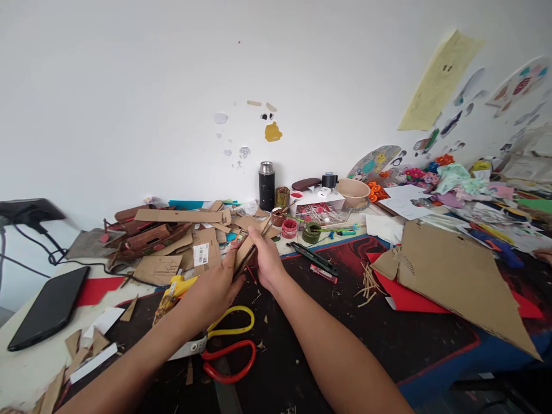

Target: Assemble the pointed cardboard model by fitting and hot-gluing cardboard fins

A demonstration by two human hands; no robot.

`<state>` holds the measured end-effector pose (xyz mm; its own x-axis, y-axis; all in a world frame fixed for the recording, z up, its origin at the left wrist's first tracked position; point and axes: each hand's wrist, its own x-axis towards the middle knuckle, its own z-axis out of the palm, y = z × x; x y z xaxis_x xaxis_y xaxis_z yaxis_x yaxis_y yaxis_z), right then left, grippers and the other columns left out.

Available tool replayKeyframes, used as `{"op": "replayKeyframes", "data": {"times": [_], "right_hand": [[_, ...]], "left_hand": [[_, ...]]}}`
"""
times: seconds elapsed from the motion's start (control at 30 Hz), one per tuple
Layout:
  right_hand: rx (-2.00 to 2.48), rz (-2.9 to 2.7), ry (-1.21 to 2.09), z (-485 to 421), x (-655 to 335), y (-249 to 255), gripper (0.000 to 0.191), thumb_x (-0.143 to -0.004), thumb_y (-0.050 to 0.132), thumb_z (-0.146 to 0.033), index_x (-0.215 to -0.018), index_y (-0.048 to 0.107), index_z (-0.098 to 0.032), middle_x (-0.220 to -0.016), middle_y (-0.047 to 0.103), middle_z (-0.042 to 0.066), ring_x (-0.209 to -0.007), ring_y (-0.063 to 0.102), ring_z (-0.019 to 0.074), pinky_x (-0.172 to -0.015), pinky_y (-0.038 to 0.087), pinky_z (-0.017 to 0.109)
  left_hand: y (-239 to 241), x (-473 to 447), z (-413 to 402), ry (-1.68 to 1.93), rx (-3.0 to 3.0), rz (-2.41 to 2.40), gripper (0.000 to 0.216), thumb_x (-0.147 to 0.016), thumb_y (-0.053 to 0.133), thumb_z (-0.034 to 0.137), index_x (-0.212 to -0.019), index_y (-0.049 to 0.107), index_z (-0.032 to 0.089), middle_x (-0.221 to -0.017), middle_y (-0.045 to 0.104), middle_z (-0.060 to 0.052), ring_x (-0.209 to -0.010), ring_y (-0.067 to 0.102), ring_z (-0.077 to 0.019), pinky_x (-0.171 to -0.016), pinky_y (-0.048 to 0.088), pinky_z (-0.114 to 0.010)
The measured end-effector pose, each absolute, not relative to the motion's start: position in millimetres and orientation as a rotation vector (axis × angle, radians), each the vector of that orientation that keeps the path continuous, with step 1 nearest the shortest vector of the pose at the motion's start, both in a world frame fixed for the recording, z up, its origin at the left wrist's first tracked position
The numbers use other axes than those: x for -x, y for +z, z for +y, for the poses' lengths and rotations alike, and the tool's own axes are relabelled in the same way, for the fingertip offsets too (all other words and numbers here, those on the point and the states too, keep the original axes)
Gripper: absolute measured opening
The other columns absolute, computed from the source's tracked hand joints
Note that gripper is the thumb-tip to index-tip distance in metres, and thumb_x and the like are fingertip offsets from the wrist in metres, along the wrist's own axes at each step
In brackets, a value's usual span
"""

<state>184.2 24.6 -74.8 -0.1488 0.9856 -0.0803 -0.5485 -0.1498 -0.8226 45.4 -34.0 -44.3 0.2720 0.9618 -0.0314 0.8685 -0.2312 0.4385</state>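
- Left hand (pixel 214 292): fingers (pixel 230 275) closed on the lower end of a cardboard piece (pixel 245 254), thumb side turned up.
- Right hand (pixel 268 261): fingers (pixel 257 240) closed over the upper part of the same piece, so both hands grip it together.
- Cardboard piece: a narrow brown strip or folded stack, tilted, with its upper end pointing away from the person. It is held just above the tabletop (pixel 26 368), between the two sets of fingers. Whether it is one layer or several cannot be told.
- Directly below the fingers: a dark mat (pixel 345 313) strewn with small scraps.
- Nearer the person than the left fingers: scissors (pixel 228 351) with one yellow and one red handle loop, lying flat on the mat and partly under the left forearm.
- Just to the left of the left fingers: a yellow glue gun (pixel 176 289), lying on its side.
- Beyond and to the left of the fingers: a heap of cardboard offcuts (pixel 181 233), near the held piece.
- Just beyond the right fingers: a red paint pot (pixel 289 228) and a green paint pot (pixel 311 233), side by side. A black flask (pixel 266 186) stands upright behind them, by the wall.
- To the right of the right fingers: a black utility knife (pixel 313 257) lying on the mat, near but apart.
- Well to the right: a large cardboard sheet (pixel 457 282) lying over red paper (pixel 409 299).
- Well to the left: a black tablet (pixel 49 307), flat on the tabletop.
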Motion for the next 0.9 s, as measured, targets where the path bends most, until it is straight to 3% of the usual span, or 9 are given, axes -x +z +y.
{"op": "replayKeyframes", "data": {"times": [0.1, 0.17, 0.27, 0.43, 0.57, 0.7, 0.8, 0.9], "right_hand": [[0.702, -0.801, 1.641, 28.2, -186.3, -77.4, 0.065, -0.075, 0.075, -0.081, -0.1, 0.07, -0.021, -0.084, 0.08, 0.009, -0.088, 0.078, 0.03, -0.07, 0.06, 0.038], [0.658, -0.813, 1.673, 29.0, -186.2, -78.8, 0.071, -0.075, 0.072, -0.087, -0.101, 0.07, -0.021, -0.087, 0.08, 0.01, -0.09, 0.078, 0.0303, -0.069, 0.06, 0.037], [0.637, -0.848, 1.684, 28.0, -185.4, -79.4, 0.075, -0.075, 0.068, -0.09, -0.104, 0.071, -0.021, -0.092, 0.08, 0.011, -0.09, 0.077, 0.0303, -0.065, 0.059, 0.036], [0.641, -0.84, 1.729, 25.6, -186.3, -76.7, 0.075, -0.072, 0.073, -0.087, -0.104, 0.072, -0.019, -0.089, 0.079, 0.01, -0.084, 0.077, 0.0292, -0.062, 0.06, 0.035], [0.699, -0.796, 1.698, 24.2, -185.0, -74.6, 0.061, -0.073, 0.078, -0.078, -0.092, 0.071, -0.02, -0.081, 0.077, 0.008, -0.084, 0.077, 0.0296, -0.068, 0.061, 0.038], [0.762, -0.777, 1.576, 21.3, -180.7, -74.4, 0.046, -0.076, 0.081, -0.063, -0.089, 0.073, -0.02, -0.085, 0.079, 0.007, -0.087, 0.076, 0.0276, -0.081, 0.06, 0.038], [0.801, -0.792, 1.517, 19.2, -178.5, -75.1, 0.041, -0.078, 0.078, -0.059, -0.086, 0.074, -0.019, -0.087, 0.079, 0.006, -0.088, 0.074, 0.0258, -0.084, 0.057, 0.036], [0.806, -0.822, 1.504, 18.4, -178.5, -75.1, 0.038, -0.081, 0.075, -0.058, -0.084, 0.072, -0.019, -0.084, 0.077, 0.005, -0.085, 0.071, 0.0238, -0.081, 0.055, 0.033]], "left_hand": [[-39.3, -35.1, -27.6, 0.475, -1.801, 1.424, 0.07, -0.094, 0.061, 0.051, -0.151, 0.048, 0.011, -0.081, 0.073, -0.009, -0.07, 0.071, -0.0303, -0.065, 0.053, -0.036], [-36.0, -29.7, -25.6, 0.536, -1.489, 1.216, 0.056, -0.088, 0.071, 0.055, -0.127, 0.062, 0.016, -0.07, 0.067, -0.003, -0.058, 0.064, -0.0224, -0.056, 0.05, -0.03], [-32.0, -25.8, -25.1, 0.648, -1.141, 0.95, 0.04, -0.081, 0.08, 0.052, -0.095, 0.063, 0.018, -0.065, 0.061, -0.001, -0.052, 0.054, -0.0143, -0.044, 0.042, -0.023], [-32.6, -28.7, -24.6, 0.645, -0.894, 0.741, 0.037, -0.076, 0.083, 0.046, -0.086, 0.065, 0.016, -0.07, 0.055, 0.0, -0.046, 0.042, -0.0067, -0.034, 0.03, -0.017], [-36.4, -31.7, -24.8, 0.625, -0.935, 0.821, 0.038, -0.074, 0.084, 0.048, -0.083, 0.064, 0.018, -0.068, 0.058, -0.001, -0.049, 0.05, -0.0106, -0.037, 0.035, -0.02], [-33.7, -28.2, -24.8, 0.592, -1.15, 1.107, 0.048, -0.082, 0.078, 0.064, -0.085, 0.067, 0.018, -0.073, 0.07, -0.006, -0.064, 0.064, -0.02, -0.059, 0.052, -0.029], [-27.0, -26.0, -25.7, 0.543, -1.495, 1.284, 0.056, -0.081, 0.075, 0.072, -0.096, 0.072, 0.018, -0.084, 0.076, -0.008, -0.079, 0.07, -0.0283, -0.072, 0.052, -0.035], [-21.3, -31.5, -30.1, 0.508, -1.823, 1.528, 0.067, -0.074, 0.079, 0.072, -0.114, 0.072, 0.019, -0.088, 0.077, -0.01, -0.085, 0.071, -0.0347, -0.072, 0.046, -0.035]]}}
